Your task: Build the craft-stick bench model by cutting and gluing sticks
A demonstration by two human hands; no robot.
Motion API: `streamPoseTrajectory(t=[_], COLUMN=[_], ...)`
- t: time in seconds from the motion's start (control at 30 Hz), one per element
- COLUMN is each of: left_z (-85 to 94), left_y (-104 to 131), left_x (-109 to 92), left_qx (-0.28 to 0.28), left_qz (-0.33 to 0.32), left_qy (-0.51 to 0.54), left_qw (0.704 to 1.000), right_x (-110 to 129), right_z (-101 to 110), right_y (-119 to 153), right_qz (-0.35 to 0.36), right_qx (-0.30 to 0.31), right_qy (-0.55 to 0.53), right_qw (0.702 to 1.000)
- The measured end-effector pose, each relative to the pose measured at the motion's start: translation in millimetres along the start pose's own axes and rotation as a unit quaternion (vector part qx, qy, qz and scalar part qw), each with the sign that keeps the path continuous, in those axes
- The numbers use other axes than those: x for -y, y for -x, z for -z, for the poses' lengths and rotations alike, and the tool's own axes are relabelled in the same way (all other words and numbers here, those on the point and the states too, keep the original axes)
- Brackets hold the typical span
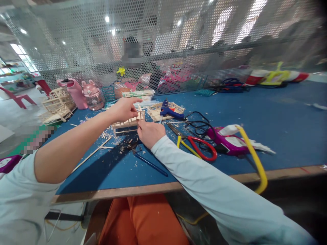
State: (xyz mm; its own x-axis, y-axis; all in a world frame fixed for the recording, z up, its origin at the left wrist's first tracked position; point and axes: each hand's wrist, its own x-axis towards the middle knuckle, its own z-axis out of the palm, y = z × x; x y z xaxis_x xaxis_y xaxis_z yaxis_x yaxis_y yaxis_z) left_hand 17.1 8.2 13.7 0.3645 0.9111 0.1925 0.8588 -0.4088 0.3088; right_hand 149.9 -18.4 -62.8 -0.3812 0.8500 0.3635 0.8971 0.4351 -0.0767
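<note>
A small wooden stick model [125,128] with railing-like posts stands on the blue table in front of me. My left hand [124,109] reaches over it from the left, index finger stretched out, the other fingers curled at its upper rail. At the model's right end, my right hand [152,133] pinches its corner; the fingertips are partly hidden. Just behind lies a second wooden stick frame [150,114], with a blue glue gun [170,111] resting across it. Blue-handled pliers [149,163] lie below my right hand. Scissors [195,146] with red and yellow handles are right of it.
A purple-and-white device [230,141] with a yellow strap lies at right by black cable. A pink bottle [76,93], a clear pink-lidded jar [92,97] and another stick model [57,105] stand at left. Scraps litter the table. A perforated metal screen [178,61] borders the back.
</note>
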Motion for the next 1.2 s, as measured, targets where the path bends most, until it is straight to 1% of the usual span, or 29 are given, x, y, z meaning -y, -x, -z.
streamPoseTrajectory(t=[0.17,0.37,0.47,0.6,0.77,0.83,0.9,1.0,1.13,1.2], left_z=[0.4,-1.4,-3.4,-4.9,-4.6,-4.5,-4.5,-3.7,0.9,4.7], left_y=[1.1,-1.0,-3.2,-4.2,-4.1,-4.4,-4.6,-4.2,-3.3,-2.6], left_x=[0.6,8.6,11.9,12.2,11.8,12.7,13.3,12.9,12.4,13.6], left_qx=[0.011,0.065,0.056,0.042,0.047,0.053,0.059,0.068,0.092,0.094], left_qz=[0.012,0.032,0.040,0.036,0.027,0.020,0.015,0.025,0.037,0.052], left_qy=[0.025,0.097,0.100,0.090,0.063,0.055,0.052,0.063,0.095,0.117], left_qw=[1.000,0.993,0.993,0.994,0.997,0.997,0.997,0.995,0.991,0.987], right_x=[0.6,-0.1,0.0,-2.8,-12.1,-14.2,-14.6,-14.0,-15.1,-15.8], right_z=[1.2,0.9,-0.3,-3.1,-8.4,-11.2,-13.7,-15.6,-12.8,-10.1], right_y=[1.3,1.6,2.2,0.7,-8.2,-12.4,-15.9,-18.7,-18.7,-18.2], right_qz=[-0.002,-0.001,0.002,0.000,-0.054,-0.056,-0.049,-0.042,-0.040,-0.026], right_qx=[-0.001,0.002,-0.002,-0.044,-0.107,-0.117,-0.116,-0.110,-0.111,-0.109], right_qy=[-0.003,0.010,0.013,-0.015,-0.064,-0.071,-0.069,-0.065,-0.058,-0.044], right_qw=[1.000,1.000,1.000,0.999,0.991,0.989,0.990,0.991,0.991,0.993])
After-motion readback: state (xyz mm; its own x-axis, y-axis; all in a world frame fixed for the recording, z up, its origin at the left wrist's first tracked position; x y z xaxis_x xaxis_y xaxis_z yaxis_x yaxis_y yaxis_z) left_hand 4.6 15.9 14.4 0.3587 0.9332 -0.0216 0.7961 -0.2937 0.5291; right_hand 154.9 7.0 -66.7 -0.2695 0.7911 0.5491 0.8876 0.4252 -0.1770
